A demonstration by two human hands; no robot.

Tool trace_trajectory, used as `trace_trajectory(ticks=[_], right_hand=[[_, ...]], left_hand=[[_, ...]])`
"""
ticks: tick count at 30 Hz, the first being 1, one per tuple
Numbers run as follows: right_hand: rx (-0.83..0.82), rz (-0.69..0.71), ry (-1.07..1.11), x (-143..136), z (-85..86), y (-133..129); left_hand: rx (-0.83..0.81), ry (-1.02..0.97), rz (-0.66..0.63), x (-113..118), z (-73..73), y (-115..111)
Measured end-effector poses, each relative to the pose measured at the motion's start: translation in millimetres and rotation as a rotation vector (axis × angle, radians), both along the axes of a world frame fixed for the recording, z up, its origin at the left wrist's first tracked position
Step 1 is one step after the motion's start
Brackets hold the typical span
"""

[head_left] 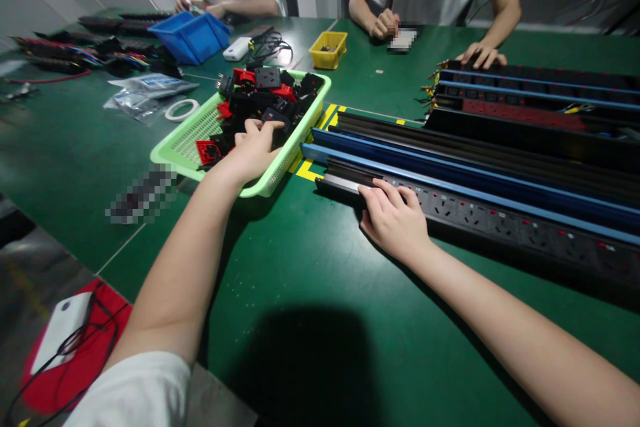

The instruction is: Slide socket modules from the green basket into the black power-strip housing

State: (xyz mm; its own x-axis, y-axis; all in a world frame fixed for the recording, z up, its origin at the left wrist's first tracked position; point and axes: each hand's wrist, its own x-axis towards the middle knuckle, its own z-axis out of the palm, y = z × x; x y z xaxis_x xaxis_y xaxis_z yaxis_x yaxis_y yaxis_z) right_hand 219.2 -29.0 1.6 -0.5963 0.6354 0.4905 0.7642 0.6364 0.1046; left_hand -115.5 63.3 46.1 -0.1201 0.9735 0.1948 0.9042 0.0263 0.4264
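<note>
My left hand (257, 150) reaches into a light green plastic basket (280, 173), its fingers apart and touching the black socket modules (275, 117) heaped there. Some modules in the heap are red, such as a red socket module (208, 151) near the basket's front side. Part of my fingertips is hidden among the pieces. My right hand (395, 217) grips the left end of a long black power strip (495, 221), fingers over its top and thumb at the near side. A row of sockets fills the strip to the right of this hand; a bare channel shows at its left end.
Long blue-edged rails (450, 177) lie behind the strip. Farther back are wired strips (530, 90), a yellow bin (329, 50) and a blue bin (193, 37). A tape roll (181, 109) and plastic bags (147, 93) lie left. Two people sit across the green table (300, 267).
</note>
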Motion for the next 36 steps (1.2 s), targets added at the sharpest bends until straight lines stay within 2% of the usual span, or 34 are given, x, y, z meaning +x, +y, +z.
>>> trace_trajectory(ticks=[9,18,24,29,36], right_hand=[[0.009,0.004,-0.002,1,-0.1,1],[-0.002,0.013,-0.001,2,-3.2,1],[0.01,0.019,-0.009,2,-3.1,1],[0.008,0.019,-0.003,2,-3.6,2],[0.002,0.027,-0.001,2,-5.4,2]], left_hand=[[0.014,0.009,-0.098,-4,1.5,-1],[-0.08,0.055,-0.294,6,20.2,-9],[0.006,-0.117,-0.247,1,9.2,-6],[0.166,-0.253,-0.208,1,7.8,-4],[0.575,-0.267,-0.288,8,24.9,-5]])
